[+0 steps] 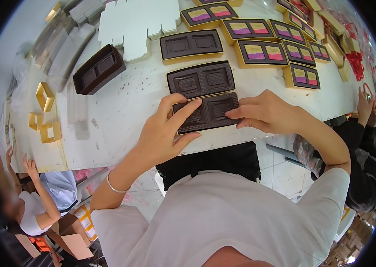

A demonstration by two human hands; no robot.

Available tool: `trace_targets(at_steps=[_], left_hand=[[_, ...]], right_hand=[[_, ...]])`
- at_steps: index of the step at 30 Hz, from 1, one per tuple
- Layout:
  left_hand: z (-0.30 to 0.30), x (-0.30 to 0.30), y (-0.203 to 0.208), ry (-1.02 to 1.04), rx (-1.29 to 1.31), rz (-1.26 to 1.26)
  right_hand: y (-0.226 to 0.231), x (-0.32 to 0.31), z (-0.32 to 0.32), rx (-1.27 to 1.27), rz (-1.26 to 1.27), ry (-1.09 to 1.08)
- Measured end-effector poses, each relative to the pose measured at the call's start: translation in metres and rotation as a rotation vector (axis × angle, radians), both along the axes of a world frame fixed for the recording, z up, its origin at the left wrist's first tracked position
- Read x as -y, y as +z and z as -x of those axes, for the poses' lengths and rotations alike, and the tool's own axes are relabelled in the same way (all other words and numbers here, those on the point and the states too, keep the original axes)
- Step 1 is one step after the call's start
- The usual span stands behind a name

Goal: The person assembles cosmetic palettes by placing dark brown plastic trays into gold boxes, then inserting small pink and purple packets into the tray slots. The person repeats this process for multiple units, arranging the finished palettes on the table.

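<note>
In front of me a dark brown plastic tray insert (217, 109) with two wells lies on the white table. My left hand (163, 122) grips its left end, with fingertips on the top and thumb along the near side. My right hand (266, 112) pinches its right end between thumb and fingers. A thin gold edge shows at its left end; how much of a box lies under it is hidden. Just beyond sits another brown two-well insert (201, 80) with gold showing along its near edge. Farther back is a gold-sided box (191, 48) holding an empty brown insert.
Nested brown inserts (100, 69) stand left, near flat white card blanks (134, 26). Gold card frames (51, 132) lie at the left edge. Filled gold boxes (261, 52) with purple and pink pieces spread at back right. Co-workers' hands show at left (31, 167) and right (366, 107).
</note>
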State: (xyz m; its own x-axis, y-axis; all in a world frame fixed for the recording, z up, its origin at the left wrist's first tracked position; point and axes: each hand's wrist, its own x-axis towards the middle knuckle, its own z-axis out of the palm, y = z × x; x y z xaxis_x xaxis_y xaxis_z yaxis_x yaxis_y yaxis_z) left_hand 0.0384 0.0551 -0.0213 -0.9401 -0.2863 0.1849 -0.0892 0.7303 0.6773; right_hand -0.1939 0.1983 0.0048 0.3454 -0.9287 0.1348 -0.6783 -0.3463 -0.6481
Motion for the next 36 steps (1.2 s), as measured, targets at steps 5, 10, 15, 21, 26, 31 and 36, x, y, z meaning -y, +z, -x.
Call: trace_targets(at_steps=[5, 10, 15, 21, 26, 31, 36], left_hand=[[0.000, 0.001, 0.002, -0.020, 0.016, 0.060], [0.002, 0.000, -0.001, -0.016, -0.028, 0.093], [-0.002, -0.002, -0.001, -0.020, -0.007, 0.197], [0.000, -0.005, -0.002, -0.016, -0.020, 0.345], [-0.002, -0.013, -0.012, 0.013, -0.037, 0.552], [0.000, -0.019, 0.003, 0.060, -0.014, 0.553], [0.033, -0.010, 0.049, 0.085, -0.260, 0.121]], right_hand=[[-0.014, -0.001, -0.001, 0.283, -0.118, -0.061], [-0.009, -0.001, -0.008, 0.338, -0.355, -0.154], [0.020, 0.002, -0.003, 0.398, -0.494, -0.318], [-0.017, 0.002, -0.023, 0.324, -0.179, -0.577], [-0.027, 0.000, -0.034, -0.125, 0.252, -0.602], [0.016, 0.013, -0.003, 0.680, 0.097, -0.730], [0.031, 0.060, -0.017, 0.992, 0.327, -0.648]])
